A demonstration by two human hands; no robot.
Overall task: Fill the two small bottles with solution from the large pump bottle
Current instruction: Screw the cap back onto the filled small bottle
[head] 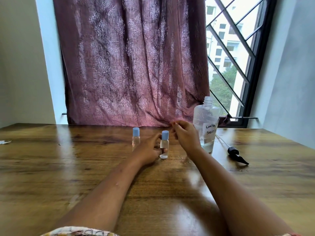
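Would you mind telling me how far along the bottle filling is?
Done: the pump lies on the table beside the open large bottle; the farther small bottle and nearer small bottle are both capped. In hand: the left hand grips the nearer one, right hand by its cap. Left: fill levels are unclear, possibly only refitting the pump.

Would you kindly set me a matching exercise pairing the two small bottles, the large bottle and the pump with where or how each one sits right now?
Things:
1. large bottle
2. pump
3. left small bottle
4. right small bottle

States:
A. gripped by the left hand
B. lying on the table, far right
C. standing just behind that hand
D. standing with its neck open

Pairs: 1-D, 2-B, 3-C, 4-A
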